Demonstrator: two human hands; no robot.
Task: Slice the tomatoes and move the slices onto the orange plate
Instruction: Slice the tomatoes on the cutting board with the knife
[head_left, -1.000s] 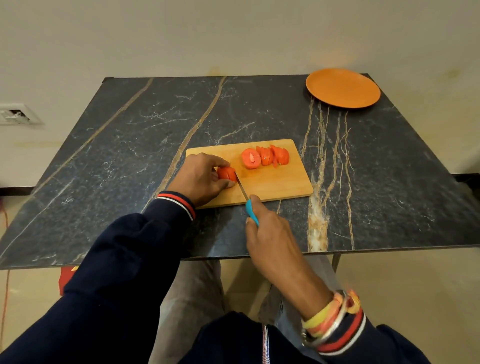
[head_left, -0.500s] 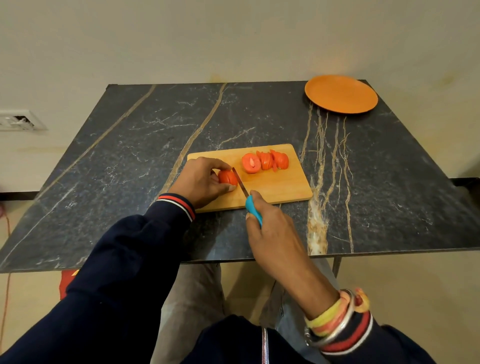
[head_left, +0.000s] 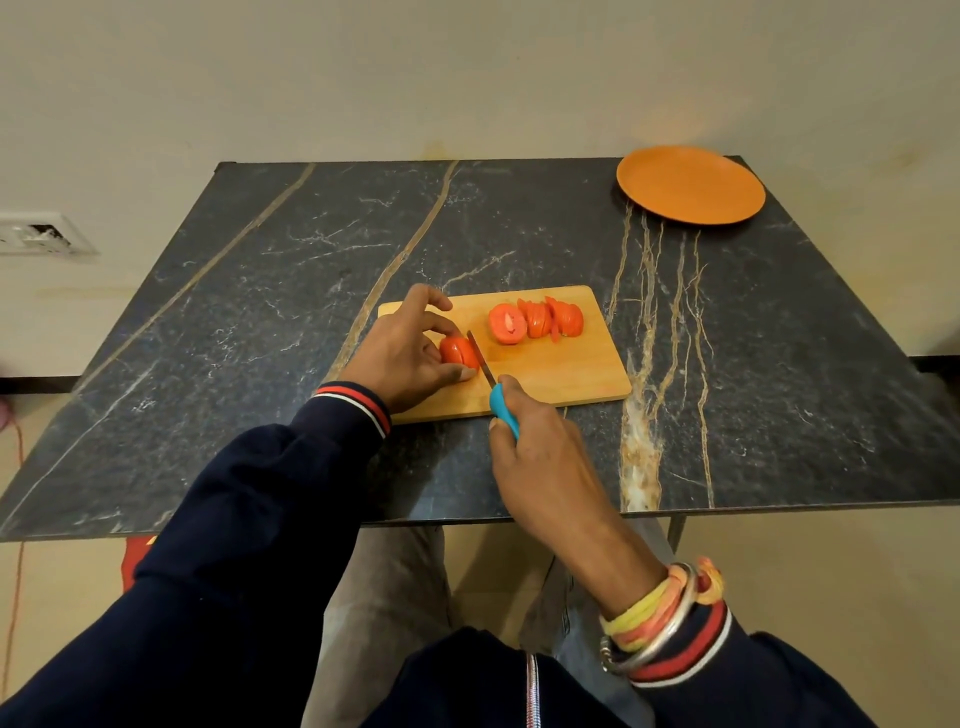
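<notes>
The tomato piece (head_left: 458, 352) being cut sits on the left part of the wooden cutting board (head_left: 566, 364), pinned by the left hand (head_left: 402, 358), whose grip is closed on it with the thumb at its near side and fingers over its far side; the forefinger is lifted clear. The knife (head_left: 491, 387) stands just at the piece's right face, its blade running from near-right to far-left, the tip pointing away from the person. The right hand (head_left: 540, 462) has its grip wrapped tight round the blue handle, at the board's near edge. Further right on the board lies a row of cut slices (head_left: 535, 322), leaning against one another, the row's long axis running left to right, with the leftmost slice showing its cut face toward the camera. The board lies lengthwise across the dark marble worktop (head_left: 260, 312). The orange plate (head_left: 691, 184) sits at the worktop's far right corner, well apart from the board.
</notes>
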